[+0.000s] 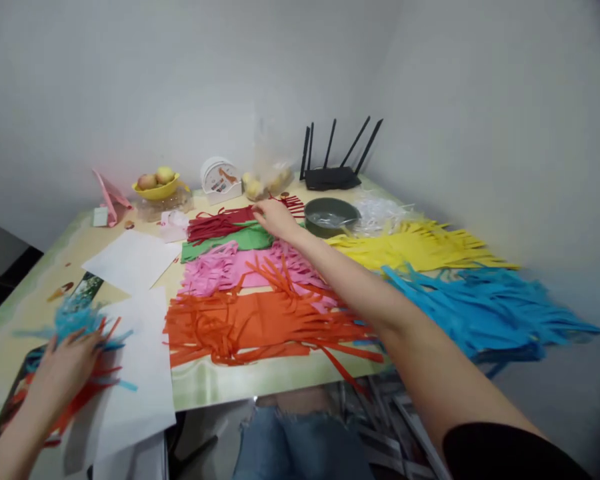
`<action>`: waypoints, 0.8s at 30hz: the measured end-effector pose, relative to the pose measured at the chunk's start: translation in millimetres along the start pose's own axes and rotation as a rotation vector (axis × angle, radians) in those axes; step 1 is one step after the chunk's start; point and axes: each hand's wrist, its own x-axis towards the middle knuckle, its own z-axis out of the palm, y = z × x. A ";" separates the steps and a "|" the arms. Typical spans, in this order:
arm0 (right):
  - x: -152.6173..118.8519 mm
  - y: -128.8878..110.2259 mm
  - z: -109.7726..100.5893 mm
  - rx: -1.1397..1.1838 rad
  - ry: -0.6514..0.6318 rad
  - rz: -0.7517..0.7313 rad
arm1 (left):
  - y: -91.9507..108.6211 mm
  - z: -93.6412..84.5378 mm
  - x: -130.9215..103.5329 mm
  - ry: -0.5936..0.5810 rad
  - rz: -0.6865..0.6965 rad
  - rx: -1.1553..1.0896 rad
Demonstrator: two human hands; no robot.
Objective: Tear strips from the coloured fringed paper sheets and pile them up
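My left hand [73,363] is at the left side of the table, its fingers closed on a bunch of blue fringed strips [77,320] that are smeared by motion. Orange-red strips [75,403] lie under and beside that hand. Across the table reaches my right hand [276,219], fingers bent and closed at the edge of a dark red fringed sheet [225,223]. Nearer to me lie a green sheet [247,239], a pink fringed sheet [247,263] and an orange fringed sheet [260,317]. A yellow fringed sheet [415,247] and a blue fringed sheet [485,307] spread out to the right.
White paper sheets [135,260] cover part of the table's left. Behind are a yellow fruit bowl [157,190], a white holder with a giraffe picture [223,183], a black router [333,177], a dark green bowl [330,227] and clear plastic wrap [383,212]. A pink stand [111,200] is back left.
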 end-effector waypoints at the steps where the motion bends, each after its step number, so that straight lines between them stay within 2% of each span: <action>1: 15.1 8.4 6.6 -0.028 -0.014 0.011 | 8.9 5.0 9.1 0.034 -0.004 0.075; 3: 38.1 18.9 26.0 -0.076 -0.071 0.018 | 36.7 8.5 34.5 0.151 0.038 0.130; 5: 52.8 23.0 49.8 -0.113 -0.137 0.029 | 78.6 6.4 72.0 0.225 0.181 0.067; 7: 62.0 25.3 71.3 -0.140 -0.177 0.059 | 132.7 5.8 120.5 0.174 0.308 -0.062; 9: 68.4 29.8 84.8 -0.154 -0.187 0.106 | 191.0 13.2 174.9 0.062 0.361 -0.124; 10: 70.8 33.7 87.8 -0.155 -0.187 0.133 | 218.1 20.5 201.8 -0.024 0.375 -0.116; 12: 73.9 44.3 86.9 -0.145 -0.184 0.182 | 262.1 40.5 249.8 -0.070 0.391 -0.115; 13: 74.3 50.8 83.6 -0.138 -0.179 0.201 | 277.5 51.9 269.1 -0.086 0.388 -0.111; 15: 71.8 64.4 72.5 -0.131 -0.158 0.239 | 295.3 73.7 296.3 -0.112 0.363 -0.093; 18: 61.8 81.8 49.2 -0.173 -0.071 0.335 | 298.8 95.4 312.1 -0.162 0.303 -0.051; 21: 54.0 88.2 27.4 -0.252 0.052 0.371 | 295.9 100.5 314.8 -0.174 0.279 -0.022; 24: 57.0 80.8 22.4 -0.281 0.055 0.234 | 301.1 97.4 321.4 -0.138 0.292 -0.031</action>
